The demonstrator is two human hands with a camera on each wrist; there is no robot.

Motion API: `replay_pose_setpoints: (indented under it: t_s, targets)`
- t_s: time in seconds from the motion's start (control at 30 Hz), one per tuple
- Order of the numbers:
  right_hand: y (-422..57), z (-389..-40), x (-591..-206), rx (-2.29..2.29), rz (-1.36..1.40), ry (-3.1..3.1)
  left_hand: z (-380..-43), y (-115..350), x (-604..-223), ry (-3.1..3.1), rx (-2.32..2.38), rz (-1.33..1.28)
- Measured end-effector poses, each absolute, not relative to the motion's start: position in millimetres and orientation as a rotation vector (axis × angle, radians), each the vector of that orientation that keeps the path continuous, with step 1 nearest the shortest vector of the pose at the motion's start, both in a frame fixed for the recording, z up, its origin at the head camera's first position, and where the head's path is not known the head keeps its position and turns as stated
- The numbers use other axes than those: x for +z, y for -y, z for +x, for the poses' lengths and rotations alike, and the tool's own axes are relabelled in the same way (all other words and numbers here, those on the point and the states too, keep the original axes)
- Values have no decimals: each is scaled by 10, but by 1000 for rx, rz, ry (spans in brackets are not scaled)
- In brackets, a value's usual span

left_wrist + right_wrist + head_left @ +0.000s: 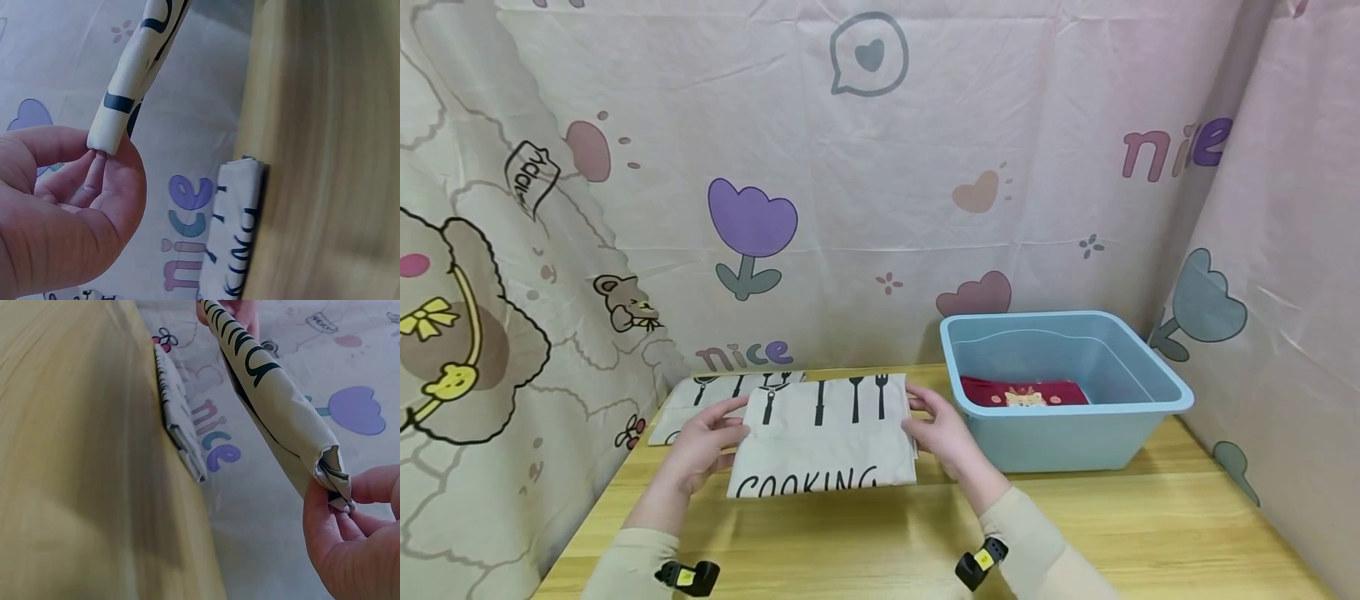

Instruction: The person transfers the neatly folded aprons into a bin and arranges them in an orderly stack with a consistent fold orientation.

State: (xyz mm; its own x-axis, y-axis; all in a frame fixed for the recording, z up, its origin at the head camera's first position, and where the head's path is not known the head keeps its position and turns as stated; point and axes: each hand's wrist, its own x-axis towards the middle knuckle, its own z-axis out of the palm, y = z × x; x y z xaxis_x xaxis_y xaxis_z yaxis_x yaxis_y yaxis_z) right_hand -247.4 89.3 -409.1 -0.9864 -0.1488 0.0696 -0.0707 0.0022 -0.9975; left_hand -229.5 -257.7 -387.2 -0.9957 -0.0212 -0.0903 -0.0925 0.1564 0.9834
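A folded white cloth (pixel 823 442) printed with black cutlery and the word COOKING is held up above the table between both hands. My left hand (pixel 703 446) pinches its left edge, thumb on one face and fingers on the other. At the opposite edge my right hand (pixel 946 433) pinches the layers, whose loose folds show in the right wrist view. Behind the left hand, a second folded cloth (pixel 681 408) with similar prints lies at the table's back left, partly hidden by the held one.
A light blue plastic tub (pixel 1045 442) stands on the wooden table (pixel 1225 500) at the back right. Inside it lies a dark red folded cloth (pixel 1078 393) with a cartoon animal print. A patterned curtain (pixel 865 208) hangs behind the table and along both sides.
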Motion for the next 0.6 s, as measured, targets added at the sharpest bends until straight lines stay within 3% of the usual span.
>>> replay_pose_setpoints:
  t_s: [0.6]
  targets:
    - [-994, -2415, -3571, -2182, -347, -2192, -2204, 2596, -3540, -2250, 2199, 100]
